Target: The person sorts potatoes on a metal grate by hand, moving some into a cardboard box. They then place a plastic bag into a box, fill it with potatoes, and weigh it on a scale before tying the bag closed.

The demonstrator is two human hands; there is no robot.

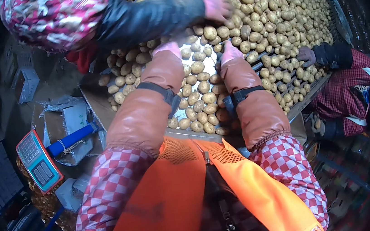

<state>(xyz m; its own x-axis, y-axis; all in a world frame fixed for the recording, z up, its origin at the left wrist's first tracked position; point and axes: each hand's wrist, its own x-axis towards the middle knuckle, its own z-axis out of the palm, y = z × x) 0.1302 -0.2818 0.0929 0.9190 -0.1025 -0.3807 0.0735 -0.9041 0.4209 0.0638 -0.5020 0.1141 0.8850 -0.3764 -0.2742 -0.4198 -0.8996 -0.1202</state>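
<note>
Many potatoes point(209, 98) lie over a pale sorting table point(183, 64), loosely spread between my forearms and heaped thickly at the far right. My left hand point(167, 49) reaches to the far side of these potatoes, its fingers smeared by motion. My right hand point(231, 52) is among the potatoes near the edge of the heap. Its fingers look curled in, with something dark beside them; what they hold, if anything, is hidden. Brown sleeve covers with dark straps wrap both my forearms.
Across the table, a co-worker's hand point(217, 7) touches the heap. Another person's gloved hand point(306, 56) reaches in from the right. At left are a red-rimmed scale point(39, 161), a blue roll point(73, 139) and a cardboard box point(69, 117).
</note>
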